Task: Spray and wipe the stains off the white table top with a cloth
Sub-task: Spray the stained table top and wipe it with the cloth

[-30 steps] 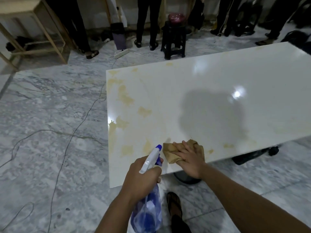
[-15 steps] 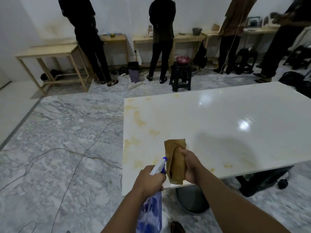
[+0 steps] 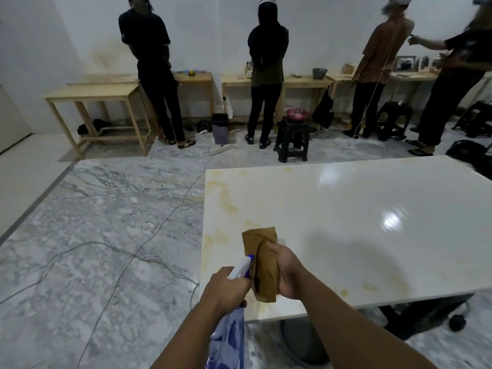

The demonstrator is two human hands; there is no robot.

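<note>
The white table top fills the right middle, with yellow stains along its left edge and faint ones near the front right. My left hand grips a clear blue spray bottle by its white and blue head, nozzle aimed at the cloth. My right hand holds a folded brown cloth upright above the table's near left corner, right beside the nozzle.
Several people stand with their backs to me at wooden benches along the far wall. A black stool with a red bowl stands beyond the table. Cables run over the marble floor on the left. The table's dark base sits below the near edge.
My right hand lifted the cloth off the table top and now holds it upright by the spray nozzle. My head tilted up, bringing the far wall and people into view.
</note>
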